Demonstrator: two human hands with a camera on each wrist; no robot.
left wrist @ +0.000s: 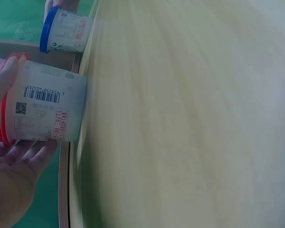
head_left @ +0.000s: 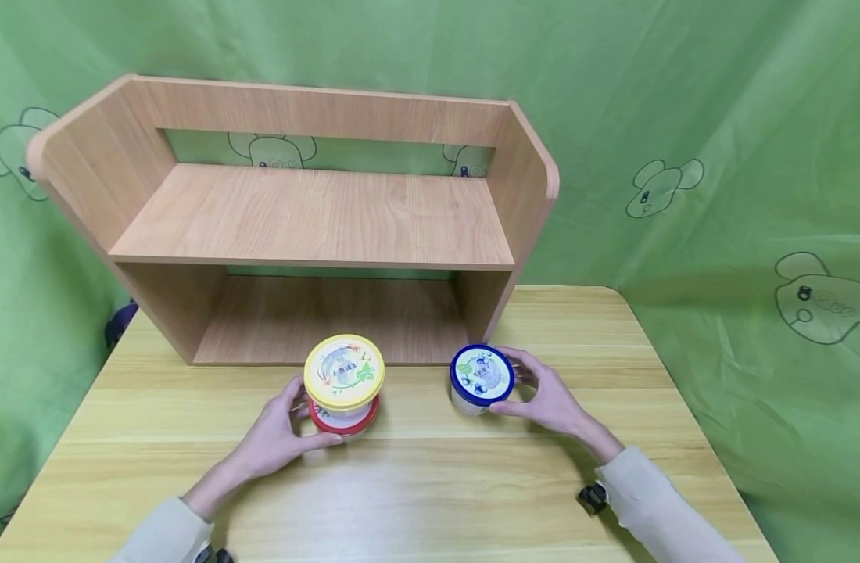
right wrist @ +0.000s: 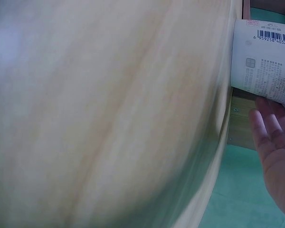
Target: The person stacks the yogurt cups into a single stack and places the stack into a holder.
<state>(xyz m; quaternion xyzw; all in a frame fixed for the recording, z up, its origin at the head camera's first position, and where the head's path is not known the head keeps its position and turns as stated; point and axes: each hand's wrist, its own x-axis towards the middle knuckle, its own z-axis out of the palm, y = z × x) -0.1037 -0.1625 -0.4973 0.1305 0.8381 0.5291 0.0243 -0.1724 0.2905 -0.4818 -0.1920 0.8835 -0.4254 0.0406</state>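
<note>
My left hand [head_left: 275, 438] has its thumb and fingers around a paper cup with a red lid [left wrist: 47, 102]. On top of that lid stands a second cup with a yellow lid [head_left: 344, 372], which hides much of the red one in the head view. To the right, my right hand [head_left: 546, 397] holds a cup with a blue lid [head_left: 481, 375] between thumb and fingers. Both held cups are upright, with their bases at the tabletop. Printed barcodes show on the white side of the red-lidded cup and of the blue-lidded cup [right wrist: 263, 61].
Behind the cups stands a two-level wooden shelf [head_left: 317, 215], its lower front edge close to them. It rests on a light wood table [head_left: 430, 493]. Green cloth [head_left: 718, 102] with mouse drawings hangs behind and at both sides.
</note>
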